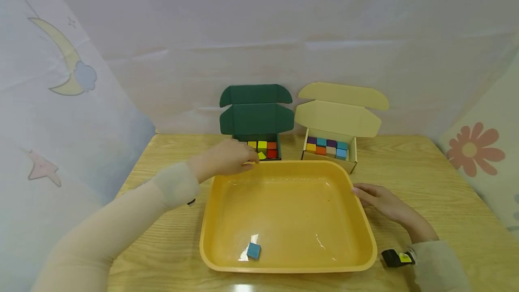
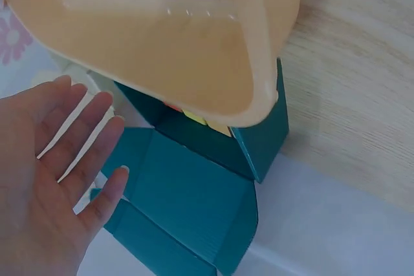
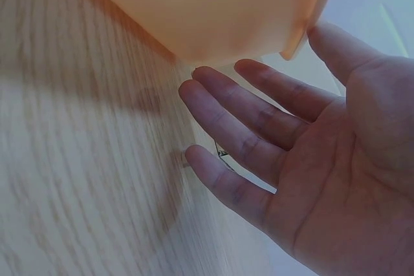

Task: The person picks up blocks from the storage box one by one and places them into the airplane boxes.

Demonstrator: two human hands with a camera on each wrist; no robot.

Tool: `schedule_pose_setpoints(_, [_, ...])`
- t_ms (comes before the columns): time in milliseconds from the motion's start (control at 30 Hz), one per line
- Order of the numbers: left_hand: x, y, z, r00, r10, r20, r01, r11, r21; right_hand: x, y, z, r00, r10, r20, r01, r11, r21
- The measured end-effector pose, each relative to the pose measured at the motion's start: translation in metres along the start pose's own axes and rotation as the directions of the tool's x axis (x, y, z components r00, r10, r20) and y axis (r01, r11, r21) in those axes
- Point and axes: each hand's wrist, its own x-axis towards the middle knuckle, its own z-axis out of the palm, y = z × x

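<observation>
A yellow plastic tray (image 1: 284,211) sits on the table, with one blue cube (image 1: 254,251) lying in it near the front left. My left hand (image 1: 227,157) is over the tray's back left rim, just in front of the green box (image 1: 257,120) of coloured blocks. In the left wrist view that hand (image 2: 58,166) has loosely spread fingers and holds nothing. At the tray's right side, the thumb of my right hand (image 1: 383,202) touches the rim. The other fingers of the right hand (image 3: 291,140) extend below the rim, outside the tray wall, in the right wrist view.
Behind the tray, a cream box (image 1: 338,118) stands with its lid up, holding several coloured blocks (image 1: 331,143). The green box's lid is up too. Both boxes are near the back wall sheet (image 1: 259,35). Wooden tabletop (image 1: 405,161) surrounds the tray.
</observation>
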Motion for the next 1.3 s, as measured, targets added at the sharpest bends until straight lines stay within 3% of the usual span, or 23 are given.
schedule_pose_setpoints(333, [-0.019, 0.029, 0.004, 0.986, 0.162, 0.028, -0.162, 0.987, -0.012, 0.000, 0.002, 0.000, 1.000, -0.010, 0.000, 0.010, 1.000, -0.013])
schedule_pose_setpoints(633, [-0.027, 0.053, 0.003, 0.975, 0.199, 0.097, -0.195, 0.980, -0.047, 0.000, 0.002, 0.000, 1.000, -0.030, 0.002, 0.030, 1.000, -0.009])
schedule_pose_setpoints(933, [-0.029, 0.070, 0.013, 0.956, 0.244, 0.164, -0.247, 0.969, -0.004, 0.000, 0.003, -0.001, 1.000, -0.021, 0.004, 0.021, 1.000, -0.005])
schedule_pose_setpoints(1067, [-0.031, 0.078, 0.019, 0.942, 0.285, 0.179, -0.290, 0.957, 0.006, 0.000, 0.003, -0.001, 0.999, -0.036, 0.008, 0.036, 0.999, 0.002])
schedule_pose_setpoints(1300, [-0.036, 0.091, 0.031, 0.901, 0.393, 0.186, -0.396, 0.918, -0.021, 0.002, 0.004, -0.002, 0.998, -0.057, 0.015, 0.057, 0.998, 0.021])
